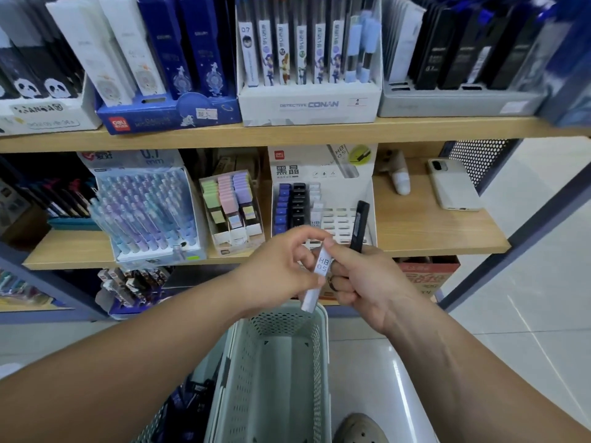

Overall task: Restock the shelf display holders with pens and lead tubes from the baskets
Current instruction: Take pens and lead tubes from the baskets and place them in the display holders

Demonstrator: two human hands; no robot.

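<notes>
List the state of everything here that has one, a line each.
white lead tube, tilted, pinched by the left hand.
black lead tube, upright, gripped by the right hand.
lead tube display holder, blue and black columns full, right slots mostly empty.
basket, upright, open-topped, below the hands.
phone, lying face down on the shelf.

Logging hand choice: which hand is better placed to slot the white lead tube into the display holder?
Probably left: the left hand pinches the white lead tube near the display holder; the right hand touches it but already grips a black tube.
</notes>
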